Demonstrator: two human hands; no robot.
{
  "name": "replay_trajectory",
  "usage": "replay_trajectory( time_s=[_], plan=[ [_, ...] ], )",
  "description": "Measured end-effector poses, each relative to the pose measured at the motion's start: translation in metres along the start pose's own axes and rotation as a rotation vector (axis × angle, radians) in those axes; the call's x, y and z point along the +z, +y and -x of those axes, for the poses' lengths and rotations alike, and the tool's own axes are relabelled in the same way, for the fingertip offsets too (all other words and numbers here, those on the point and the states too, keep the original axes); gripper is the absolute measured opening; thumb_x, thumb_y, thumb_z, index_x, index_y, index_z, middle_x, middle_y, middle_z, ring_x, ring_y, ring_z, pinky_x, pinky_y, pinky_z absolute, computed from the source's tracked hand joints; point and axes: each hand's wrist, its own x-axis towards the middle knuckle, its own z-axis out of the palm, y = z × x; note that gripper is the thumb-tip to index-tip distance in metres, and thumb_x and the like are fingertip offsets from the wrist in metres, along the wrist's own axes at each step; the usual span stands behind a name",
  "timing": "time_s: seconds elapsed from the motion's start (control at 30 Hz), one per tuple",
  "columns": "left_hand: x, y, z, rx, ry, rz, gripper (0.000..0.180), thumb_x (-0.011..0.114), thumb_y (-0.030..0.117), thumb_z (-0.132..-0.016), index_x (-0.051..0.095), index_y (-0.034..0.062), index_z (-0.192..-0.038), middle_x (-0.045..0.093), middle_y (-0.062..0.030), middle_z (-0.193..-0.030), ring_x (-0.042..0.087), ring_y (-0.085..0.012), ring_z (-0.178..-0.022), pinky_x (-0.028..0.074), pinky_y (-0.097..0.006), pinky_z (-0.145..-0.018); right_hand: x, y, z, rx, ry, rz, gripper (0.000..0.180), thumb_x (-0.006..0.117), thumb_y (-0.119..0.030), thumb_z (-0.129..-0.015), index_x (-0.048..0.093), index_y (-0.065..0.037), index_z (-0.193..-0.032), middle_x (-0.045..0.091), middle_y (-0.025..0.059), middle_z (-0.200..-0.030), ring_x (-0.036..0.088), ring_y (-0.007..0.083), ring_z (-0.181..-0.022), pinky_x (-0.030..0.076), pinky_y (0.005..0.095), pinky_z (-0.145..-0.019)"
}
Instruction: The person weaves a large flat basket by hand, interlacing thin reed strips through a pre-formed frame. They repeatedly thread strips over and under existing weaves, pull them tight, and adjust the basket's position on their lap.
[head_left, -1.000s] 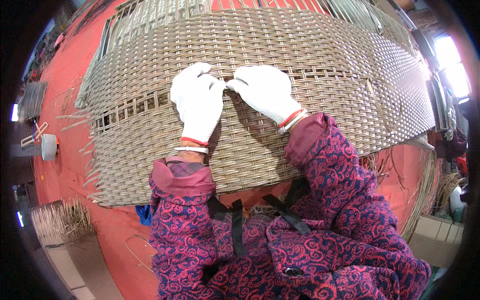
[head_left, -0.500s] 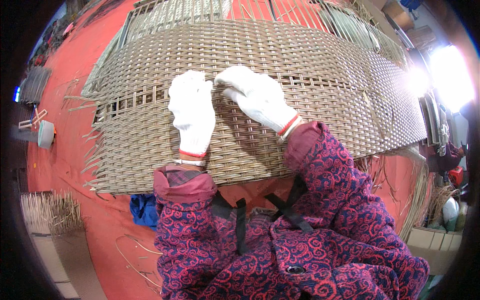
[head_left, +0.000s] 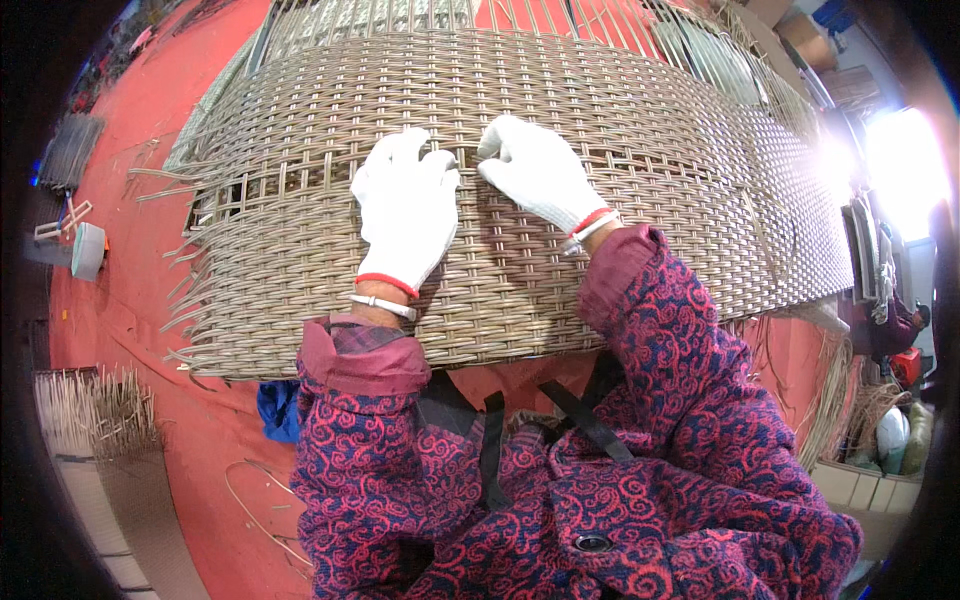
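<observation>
A wide panel of brown-grey woven wicker (head_left: 520,270) lies in front of me, with a looser row of gaps running across it. My left hand (head_left: 405,210), in a white knit glove with a red cuff, rests on the weave at that row, its fingers curled down onto the strands. Close by on the right, my right hand (head_left: 540,172), gloved alike, has thumb and fingers bent together at the same row. A small space separates the two hands. Both sets of fingertips meet the strands, and the gloves partly hide the exact grip.
Loose strand ends (head_left: 165,185) stick out along the panel's left edge, and bare strands (head_left: 560,15) along its far edge. The red floor (head_left: 230,480) holds a stool-like white object (head_left: 88,250), a bundle of cut strands (head_left: 95,410) and a blue item (head_left: 280,408). A bright lamp (head_left: 900,165) glares at right.
My right hand has shifted to the right, away from the left hand, opening a gap between them. My left hand has moved slightly right and turned, its fingers more curled.
</observation>
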Motion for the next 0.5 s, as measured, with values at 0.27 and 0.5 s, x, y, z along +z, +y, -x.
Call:
replay_trajectory(
  time_s=[0.27, 0.5],
  plan=[
    [0.015, -0.012, -0.014, 0.14, -0.211, -0.179, 0.026, 0.061, 0.033, -0.093, 0.076, 0.0125, -0.099, 0.054, -0.0142, -0.145, 0.048, -0.0331, -0.132, 0.039, -0.052, -0.105, 0.005, 0.01, -0.023, -0.165, -0.166, 0.04, 0.022, 0.067, -0.031, -0.086, 0.068, -0.009, -0.093, 0.071, 0.0131, -0.093, 0.067, 0.0365, -0.094, 0.052, 0.047, -0.083],
    [0.03, -0.015, -0.015, 0.005, 0.075, 0.125, 0.012, 0.075, 0.02, -0.077, 0.078, 0.0087, -0.082, 0.071, -0.0129, -0.118, 0.064, -0.0321, -0.112, 0.049, -0.045, -0.098, 0.017, 0.014, -0.013, -0.183, -0.017, -0.086, 0.028, 0.066, -0.026, -0.089, 0.067, -0.01, -0.111, 0.071, 0.0156, -0.101, 0.067, 0.0376, -0.099, 0.052, 0.0467, -0.088]
  ],
)
